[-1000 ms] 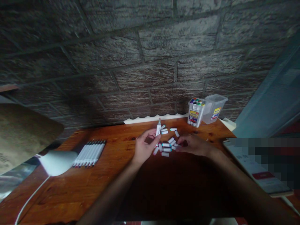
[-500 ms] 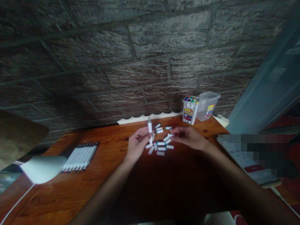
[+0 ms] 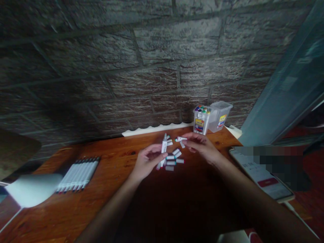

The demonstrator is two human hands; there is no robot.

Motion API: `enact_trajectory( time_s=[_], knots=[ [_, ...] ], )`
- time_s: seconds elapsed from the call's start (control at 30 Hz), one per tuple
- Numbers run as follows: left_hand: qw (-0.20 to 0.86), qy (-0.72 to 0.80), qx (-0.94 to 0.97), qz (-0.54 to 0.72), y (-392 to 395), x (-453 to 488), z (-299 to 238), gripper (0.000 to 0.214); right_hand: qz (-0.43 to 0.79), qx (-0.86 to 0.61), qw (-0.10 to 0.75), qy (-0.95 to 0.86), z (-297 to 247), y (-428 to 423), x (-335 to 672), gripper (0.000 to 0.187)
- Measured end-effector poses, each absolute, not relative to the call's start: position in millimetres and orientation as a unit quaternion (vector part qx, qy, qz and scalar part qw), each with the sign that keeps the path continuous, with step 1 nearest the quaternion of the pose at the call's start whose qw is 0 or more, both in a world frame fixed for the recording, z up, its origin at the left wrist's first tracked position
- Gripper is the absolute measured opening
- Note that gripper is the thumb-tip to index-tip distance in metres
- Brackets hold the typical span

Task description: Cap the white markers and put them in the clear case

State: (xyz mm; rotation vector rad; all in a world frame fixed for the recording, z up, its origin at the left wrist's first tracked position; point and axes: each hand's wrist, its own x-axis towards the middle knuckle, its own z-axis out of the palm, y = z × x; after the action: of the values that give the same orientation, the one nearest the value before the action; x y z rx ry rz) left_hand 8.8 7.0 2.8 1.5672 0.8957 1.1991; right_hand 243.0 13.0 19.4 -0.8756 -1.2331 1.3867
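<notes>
My left hand (image 3: 149, 161) is closed around a white marker (image 3: 164, 148) held nearly upright, its grey tip end uncapped and pointing up. Between the thumb and fingers of my right hand (image 3: 198, 143) is a small white marker cap (image 3: 181, 138); another cap (image 3: 182, 144) lies just below it. Several loose white caps with coloured ends, among them a cap with a red end (image 3: 180, 161) and a plain-looking cap (image 3: 169, 168), are scattered on the wooden table between and in front of my hands. My left fingers partly hide some of them.
A row of several white markers (image 3: 78, 173) lies at the left beside a white lamp shade (image 3: 34, 189). At the back right stand a clear box filled with markers (image 3: 199, 123) and a second clear box (image 3: 220, 116). A phone (image 3: 263, 175) lies at the right. Behind is a brick wall (image 3: 162, 77).
My right hand has moved up and away from the middle of the pile, now pinching a cap. The marker in my left hand has tilted slightly. The whole view has shifted a little.
</notes>
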Motion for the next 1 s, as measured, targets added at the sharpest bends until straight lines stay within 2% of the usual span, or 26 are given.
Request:
enact_trajectory(
  time_s=[0.13, 0.33, 0.43, 1.0],
  knots=[
    [0.395, 0.381, 0.667, 0.504, 10.7, 6.1, 0.6, 0.03, 0.582, -0.378, 0.531, -0.487, 13.2, 16.4, 241.0, 0.032],
    [0.116, 0.375, 0.792, 0.467, 13.5, -3.2, -4.0, 0.025, 0.58, -0.352, 0.554, -0.483, 10.2, 17.8, 240.5, 0.029],
    [0.039, 0.353, 0.815, 0.458, 12.8, -5.2, -3.9, 0.027, 0.585, -0.341, 0.564, -0.472, 10.2, 17.4, 240.0, 0.027],
    [-0.065, 0.358, 0.819, 0.444, 15.1, -8.3, 0.2, 0.026, 0.571, -0.375, 0.567, -0.46, 6.8, 18.7, 235.8, 0.031]
  ],
)
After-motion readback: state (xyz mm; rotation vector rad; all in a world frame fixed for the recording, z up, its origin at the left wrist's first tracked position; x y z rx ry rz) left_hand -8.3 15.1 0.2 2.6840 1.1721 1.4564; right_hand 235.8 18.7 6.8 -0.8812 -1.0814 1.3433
